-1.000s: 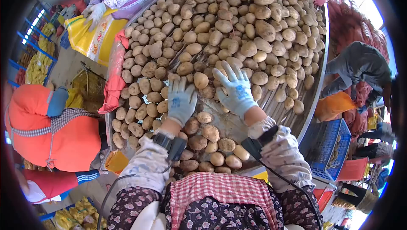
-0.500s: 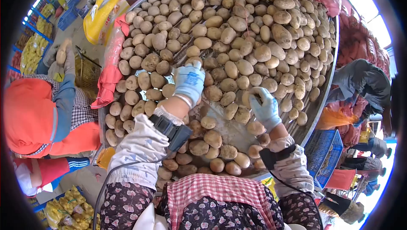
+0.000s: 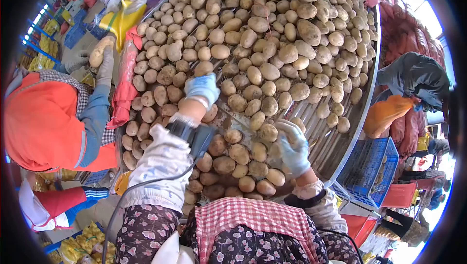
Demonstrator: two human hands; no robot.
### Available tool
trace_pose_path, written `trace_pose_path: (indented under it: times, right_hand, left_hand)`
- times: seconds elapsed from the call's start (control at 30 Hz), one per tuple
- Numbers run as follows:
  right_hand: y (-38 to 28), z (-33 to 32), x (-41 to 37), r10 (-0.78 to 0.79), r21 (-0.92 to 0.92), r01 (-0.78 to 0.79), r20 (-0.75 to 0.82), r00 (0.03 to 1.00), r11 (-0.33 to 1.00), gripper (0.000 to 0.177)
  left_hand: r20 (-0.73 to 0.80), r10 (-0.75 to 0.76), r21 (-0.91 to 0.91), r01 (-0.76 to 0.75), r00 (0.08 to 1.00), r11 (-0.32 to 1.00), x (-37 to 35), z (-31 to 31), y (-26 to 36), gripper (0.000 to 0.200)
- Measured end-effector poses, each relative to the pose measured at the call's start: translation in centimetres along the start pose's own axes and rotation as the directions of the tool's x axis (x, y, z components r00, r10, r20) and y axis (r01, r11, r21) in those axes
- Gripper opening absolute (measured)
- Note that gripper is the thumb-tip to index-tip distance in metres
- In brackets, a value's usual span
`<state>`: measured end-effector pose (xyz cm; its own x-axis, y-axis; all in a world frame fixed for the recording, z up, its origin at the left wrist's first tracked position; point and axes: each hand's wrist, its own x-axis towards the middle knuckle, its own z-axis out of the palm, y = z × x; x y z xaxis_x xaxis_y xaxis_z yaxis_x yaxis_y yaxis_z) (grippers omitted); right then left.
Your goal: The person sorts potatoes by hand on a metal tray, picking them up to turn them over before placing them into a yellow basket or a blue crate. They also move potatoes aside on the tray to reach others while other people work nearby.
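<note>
A large heap of potatoes [image 3: 253,35] covers a slatted metal sorting table [image 3: 331,142]. Both my hands wear pale blue-and-white gloves. My left hand [image 3: 202,89] reaches palm down over the left part of the heap. Its fingertips are hidden from above, right by a potato [image 3: 205,68], so its grip cannot be made out. Lower right, my right hand [image 3: 293,148] hovers at the near end with curved fingers apart. Beside its fingers lies a potato [image 3: 268,132], and a pale blur shows below the thumb. Several potatoes [image 3: 238,154] are gathered in front of my apron.
At left, a co-worker in a red head covering [image 3: 44,123] holds a long potato [image 3: 100,52]. Another person at the top handles a yellow bag [image 3: 121,18]. A blue crate [image 3: 369,171] stands to the right, near stacked red sacks [image 3: 408,35].
My left hand has shifted slightly left. My right hand has come nearer to me and a bit left, and potatoes near it have moved toward me, baring slats at right.
</note>
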<state>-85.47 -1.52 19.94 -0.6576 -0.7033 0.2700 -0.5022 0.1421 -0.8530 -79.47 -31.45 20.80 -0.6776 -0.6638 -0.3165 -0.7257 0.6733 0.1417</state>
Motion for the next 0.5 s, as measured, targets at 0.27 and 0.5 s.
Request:
trace_pose_path:
  times: [0.27, 0.5]
  right_hand:
    - [-1.3, 0.0, 2.8, 0.528, 0.858, -0.514, 0.431, 0.732, 0.013, 0.036]
    - [1.0, -1.3, 1.1, 0.460, 0.846, -0.533, 0.471, 0.753, 0.005, 0.027]
  left_hand:
    - [-0.432, 0.479, -0.175, -0.593, 0.764, 0.786, -2.6, 2.0, 5.2, 0.066]
    - [-0.146, 0.289, -0.068, -0.301, 0.946, 0.951, 2.6, 0.0, 4.9, 0.077]
